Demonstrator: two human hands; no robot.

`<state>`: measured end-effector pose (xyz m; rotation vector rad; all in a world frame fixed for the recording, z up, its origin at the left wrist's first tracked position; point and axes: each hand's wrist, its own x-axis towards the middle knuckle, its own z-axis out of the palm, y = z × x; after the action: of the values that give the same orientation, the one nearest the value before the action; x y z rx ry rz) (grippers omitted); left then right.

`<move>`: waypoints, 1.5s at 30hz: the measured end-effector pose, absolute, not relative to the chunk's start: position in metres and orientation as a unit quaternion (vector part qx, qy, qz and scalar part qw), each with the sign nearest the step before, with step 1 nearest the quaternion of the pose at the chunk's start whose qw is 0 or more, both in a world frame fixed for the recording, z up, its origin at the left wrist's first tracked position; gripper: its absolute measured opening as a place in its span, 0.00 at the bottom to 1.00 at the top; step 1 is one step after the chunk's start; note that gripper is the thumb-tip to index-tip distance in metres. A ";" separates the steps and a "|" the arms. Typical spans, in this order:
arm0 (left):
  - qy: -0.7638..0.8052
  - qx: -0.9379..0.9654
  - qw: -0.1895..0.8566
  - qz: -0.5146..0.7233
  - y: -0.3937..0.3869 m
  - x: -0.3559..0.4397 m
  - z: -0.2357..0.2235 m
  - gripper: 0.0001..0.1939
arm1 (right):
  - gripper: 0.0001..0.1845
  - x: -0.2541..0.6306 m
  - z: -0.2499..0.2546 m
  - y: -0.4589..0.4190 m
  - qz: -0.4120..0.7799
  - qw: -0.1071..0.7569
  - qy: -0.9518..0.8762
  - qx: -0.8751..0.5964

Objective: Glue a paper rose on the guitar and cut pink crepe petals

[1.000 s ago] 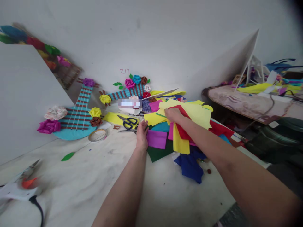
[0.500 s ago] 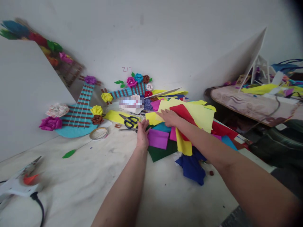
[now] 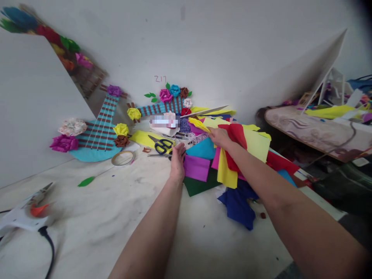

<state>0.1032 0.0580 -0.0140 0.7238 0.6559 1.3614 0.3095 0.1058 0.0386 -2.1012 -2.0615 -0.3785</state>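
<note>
My right hand is closed on the edge of a yellow crepe paper sheet, lifted at the top of a pile of coloured sheets. Under and beside it lie a red sheet, a pale yellow sheet and a turquoise sheet. My left hand stands on edge at the pile's left side, fingers stretched out and holding nothing. It is close against a purple sheet. Dark-handled scissors lie just beyond its fingertips, with a second blade partly hidden behind the hand.
Two turquoise paper guitars with paper flowers lean at the wall. A tape roll, a green leaf on a stem and a white glue gun are on the left. Dark blue paper lies in front; a padded board stands right.
My right hand has lifted and gathered the yellow sheet, moving slightly right and uncovering the turquoise sheet and some lilac string. My left hand has stayed by the pile. The view has shifted slightly.
</note>
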 end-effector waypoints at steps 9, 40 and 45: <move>0.282 0.475 0.621 0.556 0.055 0.113 -0.021 0.21 | 0.24 0.321 0.035 0.101 -0.133 0.167 -0.674 -0.707; 0.280 0.824 0.235 0.434 0.028 0.118 -0.017 0.13 | 0.17 0.348 0.026 0.099 -0.013 0.379 -0.625 -0.682; 0.284 0.817 0.257 0.432 0.027 0.119 -0.017 0.14 | 0.16 0.348 0.029 0.098 -0.008 0.349 -0.634 -0.690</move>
<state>0.1190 0.0274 -0.0170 2.2152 0.7704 1.1713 0.3475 0.0976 0.0288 -1.7887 -1.6441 -0.0217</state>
